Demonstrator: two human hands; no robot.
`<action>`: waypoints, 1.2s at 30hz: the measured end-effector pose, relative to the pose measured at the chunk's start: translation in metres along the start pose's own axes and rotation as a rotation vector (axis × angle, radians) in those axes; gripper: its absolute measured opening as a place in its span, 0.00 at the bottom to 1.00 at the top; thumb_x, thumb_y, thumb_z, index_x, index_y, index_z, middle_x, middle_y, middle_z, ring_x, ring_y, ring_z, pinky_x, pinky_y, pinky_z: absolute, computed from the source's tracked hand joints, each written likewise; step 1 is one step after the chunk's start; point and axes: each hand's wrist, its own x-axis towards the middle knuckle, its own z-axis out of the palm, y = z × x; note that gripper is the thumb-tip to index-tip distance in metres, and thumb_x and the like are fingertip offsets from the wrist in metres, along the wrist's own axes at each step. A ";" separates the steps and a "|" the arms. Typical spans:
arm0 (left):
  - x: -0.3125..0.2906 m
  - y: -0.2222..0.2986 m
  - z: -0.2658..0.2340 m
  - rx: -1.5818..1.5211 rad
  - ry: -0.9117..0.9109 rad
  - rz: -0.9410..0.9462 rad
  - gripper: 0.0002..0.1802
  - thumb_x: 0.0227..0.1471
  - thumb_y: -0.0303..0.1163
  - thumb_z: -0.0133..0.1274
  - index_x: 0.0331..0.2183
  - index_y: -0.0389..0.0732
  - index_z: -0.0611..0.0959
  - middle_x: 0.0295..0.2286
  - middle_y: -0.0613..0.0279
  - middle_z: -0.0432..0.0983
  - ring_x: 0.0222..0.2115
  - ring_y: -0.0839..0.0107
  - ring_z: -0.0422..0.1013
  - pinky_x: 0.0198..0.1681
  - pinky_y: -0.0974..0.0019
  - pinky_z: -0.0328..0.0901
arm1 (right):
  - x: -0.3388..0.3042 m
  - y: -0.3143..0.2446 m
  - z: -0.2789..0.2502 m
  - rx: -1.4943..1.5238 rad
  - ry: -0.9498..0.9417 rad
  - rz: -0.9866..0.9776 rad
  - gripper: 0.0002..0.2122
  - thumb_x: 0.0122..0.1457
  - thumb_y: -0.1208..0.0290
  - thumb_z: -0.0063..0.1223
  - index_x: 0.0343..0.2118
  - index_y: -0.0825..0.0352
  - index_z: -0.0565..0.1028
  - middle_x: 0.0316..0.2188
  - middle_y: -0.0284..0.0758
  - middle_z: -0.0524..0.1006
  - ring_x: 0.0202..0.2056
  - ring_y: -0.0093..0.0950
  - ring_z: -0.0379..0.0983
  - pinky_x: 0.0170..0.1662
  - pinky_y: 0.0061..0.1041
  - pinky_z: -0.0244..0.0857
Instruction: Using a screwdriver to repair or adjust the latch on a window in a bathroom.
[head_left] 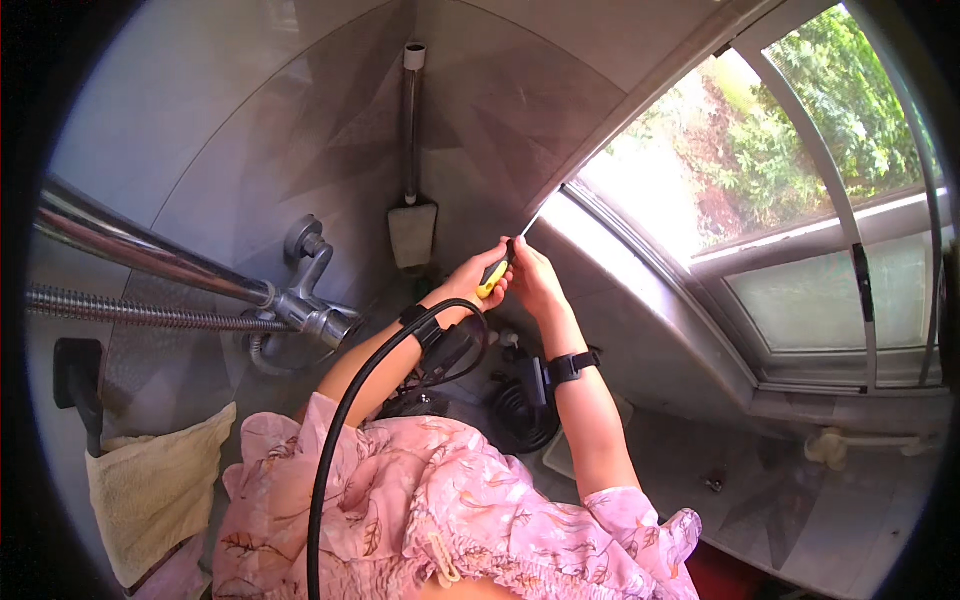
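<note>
A screwdriver (493, 278) with a yellow and black handle points up and to the right, its thin metal shaft reaching toward the near corner of the window frame. Whether the tip touches the frame I cannot tell. My left hand (474, 272) is wrapped round the handle. Beside it, my right hand (537, 278) has its fingers closed at the front of the handle, where the shaft begins. The window (730, 262) has a metal frame and stands to the right of both hands.
At left are a chrome shower mixer (318, 312), a metal pipe (150, 243) and a hanging cream towel (160, 490). A long-handled dustpan-like tool (412, 235) leans in the corner. A black cable (345, 400) arches by my left arm. A coiled black hose (520, 415) lies below.
</note>
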 end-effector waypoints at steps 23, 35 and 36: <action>-0.009 0.003 0.021 0.309 0.087 0.094 0.16 0.49 0.49 0.50 0.25 0.47 0.74 0.19 0.73 0.68 0.16 0.83 0.64 0.16 0.81 0.61 | 0.016 -0.005 0.001 -0.199 0.317 -0.090 0.16 0.48 0.56 0.59 0.24 0.65 0.68 0.15 0.26 0.66 0.12 0.16 0.60 0.15 0.12 0.53; -0.012 -0.002 0.023 0.187 0.066 0.026 0.17 0.50 0.49 0.48 0.26 0.44 0.74 0.18 0.70 0.68 0.15 0.83 0.63 0.14 0.81 0.60 | 0.006 -0.007 -0.002 -0.119 0.189 -0.046 0.12 0.51 0.60 0.55 0.31 0.62 0.71 0.19 0.26 0.70 0.17 0.16 0.62 0.23 0.17 0.59; -0.009 -0.003 0.018 0.275 0.107 0.088 0.18 0.51 0.49 0.47 0.26 0.44 0.74 0.18 0.70 0.67 0.15 0.83 0.63 0.14 0.81 0.60 | 0.006 -0.005 0.001 -0.104 0.185 -0.048 0.12 0.50 0.60 0.57 0.29 0.62 0.70 0.18 0.25 0.70 0.16 0.16 0.62 0.22 0.17 0.58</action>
